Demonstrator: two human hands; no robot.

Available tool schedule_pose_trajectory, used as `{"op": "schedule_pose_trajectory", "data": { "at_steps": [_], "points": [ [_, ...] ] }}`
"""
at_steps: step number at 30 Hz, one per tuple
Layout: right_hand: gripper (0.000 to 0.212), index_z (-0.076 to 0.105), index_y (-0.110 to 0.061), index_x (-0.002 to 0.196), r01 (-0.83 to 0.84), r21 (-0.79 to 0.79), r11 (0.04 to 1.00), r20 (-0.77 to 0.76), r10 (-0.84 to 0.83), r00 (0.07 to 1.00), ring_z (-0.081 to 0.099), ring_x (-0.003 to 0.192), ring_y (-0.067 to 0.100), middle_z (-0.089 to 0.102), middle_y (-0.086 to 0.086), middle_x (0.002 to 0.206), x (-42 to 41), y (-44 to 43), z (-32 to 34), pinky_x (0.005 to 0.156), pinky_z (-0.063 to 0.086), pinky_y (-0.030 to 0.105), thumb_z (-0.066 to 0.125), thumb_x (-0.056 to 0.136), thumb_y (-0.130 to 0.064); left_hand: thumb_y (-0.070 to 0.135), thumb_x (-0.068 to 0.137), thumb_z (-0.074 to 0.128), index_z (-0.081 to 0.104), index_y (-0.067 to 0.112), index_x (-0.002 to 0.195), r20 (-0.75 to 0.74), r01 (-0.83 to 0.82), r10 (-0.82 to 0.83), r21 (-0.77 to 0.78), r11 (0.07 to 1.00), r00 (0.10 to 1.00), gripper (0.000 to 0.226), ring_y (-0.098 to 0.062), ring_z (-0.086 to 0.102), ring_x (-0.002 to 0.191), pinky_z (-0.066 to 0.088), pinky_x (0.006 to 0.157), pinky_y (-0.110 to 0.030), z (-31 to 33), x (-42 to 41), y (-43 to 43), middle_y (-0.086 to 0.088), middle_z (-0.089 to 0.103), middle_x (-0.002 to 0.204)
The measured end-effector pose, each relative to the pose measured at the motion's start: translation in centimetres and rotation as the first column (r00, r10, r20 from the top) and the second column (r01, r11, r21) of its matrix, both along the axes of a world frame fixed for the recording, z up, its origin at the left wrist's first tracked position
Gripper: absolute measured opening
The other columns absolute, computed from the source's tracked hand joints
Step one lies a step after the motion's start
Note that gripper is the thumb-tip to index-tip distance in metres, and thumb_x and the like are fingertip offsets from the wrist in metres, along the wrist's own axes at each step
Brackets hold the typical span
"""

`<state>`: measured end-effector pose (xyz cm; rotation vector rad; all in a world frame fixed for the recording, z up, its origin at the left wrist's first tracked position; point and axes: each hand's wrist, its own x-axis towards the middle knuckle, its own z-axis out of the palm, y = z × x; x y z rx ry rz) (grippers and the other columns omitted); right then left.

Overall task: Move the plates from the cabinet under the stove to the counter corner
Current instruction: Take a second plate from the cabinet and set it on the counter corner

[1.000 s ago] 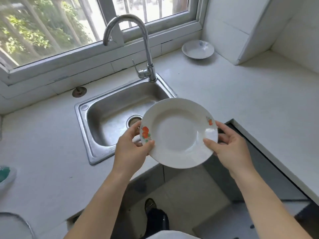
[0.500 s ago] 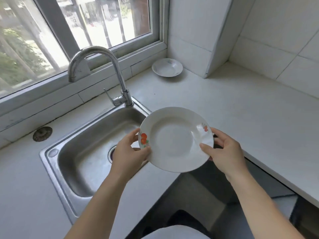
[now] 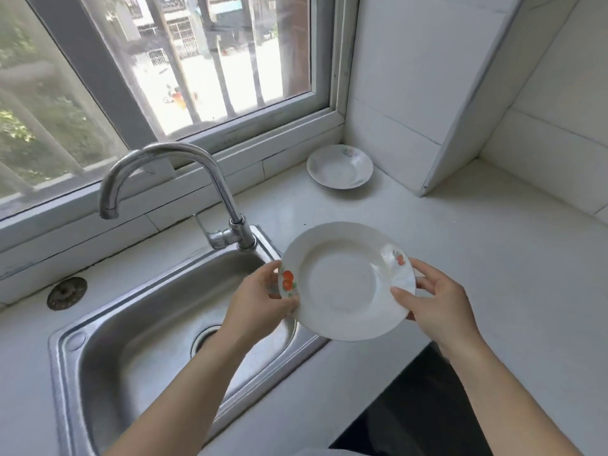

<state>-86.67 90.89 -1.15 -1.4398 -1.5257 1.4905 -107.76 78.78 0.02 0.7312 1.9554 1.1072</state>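
Two hands — left hand (image 3: 260, 307) and right hand (image 3: 437, 307) — pinch a plate (image 3: 345, 281) by its rim above the sink (image 3: 138, 324) edge; mid-carry, it likely goes beside the dish (image 3: 340, 166) in the counter (image 3: 493, 258) corner.

White on the near plate (image 3: 345, 284), with an orange-red fruit motif and green leaves printed at its left rim and a smaller orange-and-grey sprig at the right rim. White too on the far plate (image 3: 340, 166), with a faint pinkish-grey floral print along its rim. Off-white, unpatterned counter (image 3: 493, 258). Brushed silver-grey steel for the sink (image 3: 131, 340), brighter chrome silver on the faucet (image 3: 184, 153). Plain white wall tiles (image 3: 411, 77) with thin grey joints. Grey upright and white lower rail on the window frame (image 3: 98, 77). Dull brown-grey round cap (image 3: 66, 292) set in the counter.
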Motion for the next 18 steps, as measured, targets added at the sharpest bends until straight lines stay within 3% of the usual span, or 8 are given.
{"op": "schedule_pose_trajectory", "data": {
  "at_steps": [3,6,10,14,18],
  "points": [
    [0.049,0.059,-0.028,0.122,-0.023,0.012,1.0,-0.023,0.024,0.999,0.067,0.087,0.016,0.067,-0.003,0.098,-0.1,5.2,-0.1,0.058,0.057,0.025,0.068,0.08,-0.004,0.013,0.062,0.069,0.06,0.052,0.088,0.032,-0.048,0.048,0.007,0.999,0.998,0.047,-0.019,0.063,0.066,0.056,0.079,-0.046,-0.2,0.4,4.5,0.009,0.07,0.099],
    [0.041,0.061,-0.023,0.121,-0.05,0.002,0.999,-0.046,0.05,0.998,0.069,0.08,0.021,0.071,0.006,0.093,-0.5,9.8,-0.5,0.056,0.056,0.022,0.061,0.085,-0.003,0.014,0.059,0.068,0.058,0.035,0.114,0.071,-0.129,0.128,0.011,0.992,0.989,0.06,-0.02,0.064,0.069,0.055,0.084,-0.049,-0.3,0.5,8.6,0.01,0.066,0.104],
    [0.045,0.06,-0.023,0.121,-0.111,-0.048,0.993,-0.051,0.109,0.993,0.07,0.079,0.022,0.074,0.004,0.091,-1.5,14.6,-0.9,0.058,0.057,0.022,0.058,0.084,0.002,-0.004,0.073,0.066,0.052,0.021,0.129,0.101,-0.191,0.188,0.017,0.982,0.977,0.063,-0.022,0.065,0.074,0.057,0.081,-0.044,-0.6,-0.2,12.9,0.006,0.062,0.108],
    [0.053,0.059,-0.029,0.117,-0.187,-0.104,0.977,-0.04,0.184,0.982,0.07,0.083,0.025,0.073,0.002,0.093,-3.1,18.7,-1.3,0.066,0.058,0.029,0.055,0.078,0.006,-0.001,0.075,0.065,0.055,0.029,0.12,0.057,-0.239,0.239,-0.004,0.971,0.969,0.055,-0.025,0.067,0.083,0.059,0.075,-0.038,-1.0,-1.7,16.5,0.006,0.063,0.113],
    [0.049,0.062,-0.034,0.105,-0.216,-0.099,0.971,-0.034,0.214,0.976,0.068,0.085,0.021,0.065,-0.001,0.101,-4.9,22.4,-2.1,0.061,0.058,0.024,0.055,0.077,0.007,0.002,0.073,0.065,0.054,0.039,0.108,-0.027,-0.216,0.215,-0.022,0.976,0.976,0.053,-0.023,0.065,0.071,0.058,0.076,-0.048,-1.3,-3.3,20.4,0.004,0.064,0.11]
  ]
}}
